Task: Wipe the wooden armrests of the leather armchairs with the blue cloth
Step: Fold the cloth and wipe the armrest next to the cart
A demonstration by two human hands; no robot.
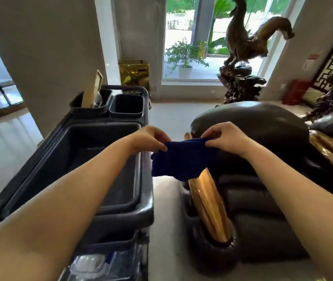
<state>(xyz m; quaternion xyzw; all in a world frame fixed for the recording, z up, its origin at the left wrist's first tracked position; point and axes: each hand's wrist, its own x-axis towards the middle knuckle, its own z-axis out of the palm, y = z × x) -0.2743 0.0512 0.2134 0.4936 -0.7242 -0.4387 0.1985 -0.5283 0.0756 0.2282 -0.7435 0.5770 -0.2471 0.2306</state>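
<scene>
The blue cloth (pixel 182 161) hangs spread in the air between both my hands. My left hand (pixel 149 138) pinches its upper left corner, and my right hand (pixel 224 136) pinches its upper right corner. Below and behind the cloth stands a dark leather armchair (pixel 259 199). Its glossy wooden left armrest (pixel 208 203) runs from under the cloth toward me. A second wooden armrest (pixel 332 151) shows at the right edge. The cloth hangs just above the left armrest's far end and hides it.
A dark cleaning cart (pixel 92 165) with a large tub and two small bins stands to the left of the armchair. Behind are a pillar (pixel 45 57), a gold bin (pixel 135 73), a carved wooden sculpture (pixel 244 57) and a window. A strip of pale floor (pixel 165 220) separates cart and chair.
</scene>
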